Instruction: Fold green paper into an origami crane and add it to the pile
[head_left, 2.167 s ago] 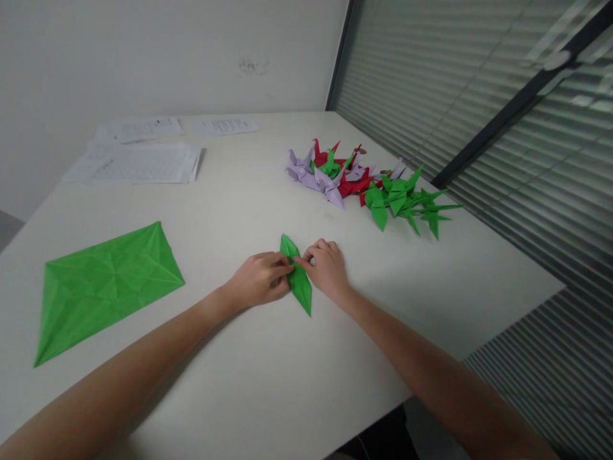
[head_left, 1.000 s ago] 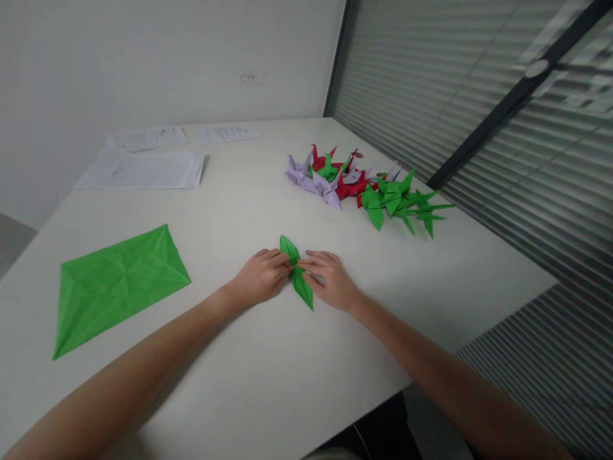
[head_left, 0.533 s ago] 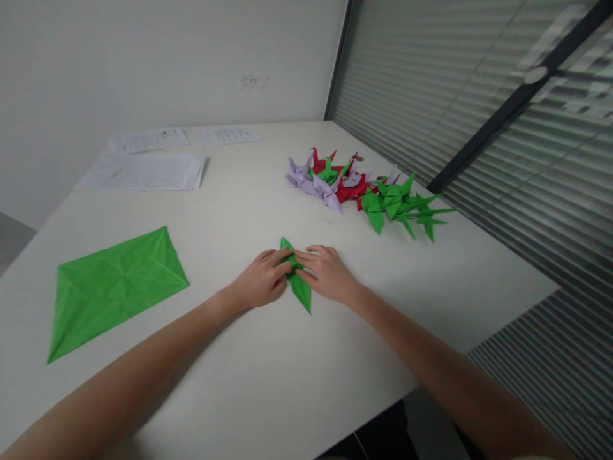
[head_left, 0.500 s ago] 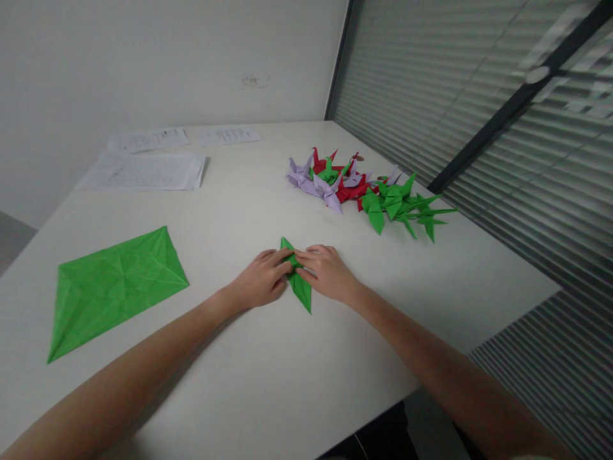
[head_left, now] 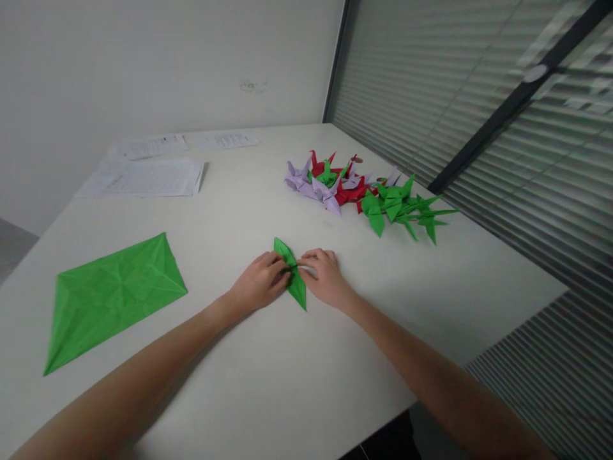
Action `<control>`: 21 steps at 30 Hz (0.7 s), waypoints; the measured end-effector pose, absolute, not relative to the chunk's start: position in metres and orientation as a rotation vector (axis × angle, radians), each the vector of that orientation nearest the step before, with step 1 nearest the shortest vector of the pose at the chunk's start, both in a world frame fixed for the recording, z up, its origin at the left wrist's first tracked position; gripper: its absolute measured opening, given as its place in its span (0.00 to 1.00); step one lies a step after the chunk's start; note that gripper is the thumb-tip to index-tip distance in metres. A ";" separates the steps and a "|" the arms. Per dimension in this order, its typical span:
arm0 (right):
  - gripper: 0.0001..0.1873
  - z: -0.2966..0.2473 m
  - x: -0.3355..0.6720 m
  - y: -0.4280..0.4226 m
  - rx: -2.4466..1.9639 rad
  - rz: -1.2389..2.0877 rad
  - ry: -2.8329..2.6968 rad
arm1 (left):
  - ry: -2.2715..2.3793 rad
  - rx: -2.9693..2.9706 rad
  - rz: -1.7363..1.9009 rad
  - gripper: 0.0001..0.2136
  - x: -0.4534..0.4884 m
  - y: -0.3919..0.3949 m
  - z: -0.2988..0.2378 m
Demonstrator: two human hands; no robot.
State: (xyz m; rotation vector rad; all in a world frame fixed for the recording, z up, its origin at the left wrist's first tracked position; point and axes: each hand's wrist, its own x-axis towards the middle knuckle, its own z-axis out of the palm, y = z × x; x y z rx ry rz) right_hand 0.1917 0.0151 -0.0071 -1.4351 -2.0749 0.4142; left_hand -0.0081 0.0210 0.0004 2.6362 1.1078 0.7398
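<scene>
A leaf-shaped piece of folded green paper (head_left: 299,294) lies on the white desk (head_left: 268,377) between left hand (head_left: 261,281) and right hand (head_left: 324,276), its long axis slanting from far left to near right; both hands, about equally near, pinch its middle from opposite sides.

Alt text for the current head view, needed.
Left hand and right hand touch a folded green origami piece on a white table. A creased green sheet lies left; red, lilac and green origami cranes sit farther back, right.

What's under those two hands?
Folded green paper on a white table, partly covered by the left hand and right hand. The parts beneath the fingers can't be seen.
</scene>
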 end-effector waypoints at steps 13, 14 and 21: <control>0.23 0.011 0.185 0.001 -0.839 1.155 -1.707 | 1.048 1.165 1.158 0.21 0.008 0.018 0.008; 0.23 0.012 0.186 0.001 -0.828 1.119 -1.749 | 1.037 1.127 1.154 0.22 0.007 0.018 0.009; 0.23 0.013 0.202 0.007 -0.875 0.527 -1.965 | 0.891 1.118 1.215 0.21 0.006 0.014 0.019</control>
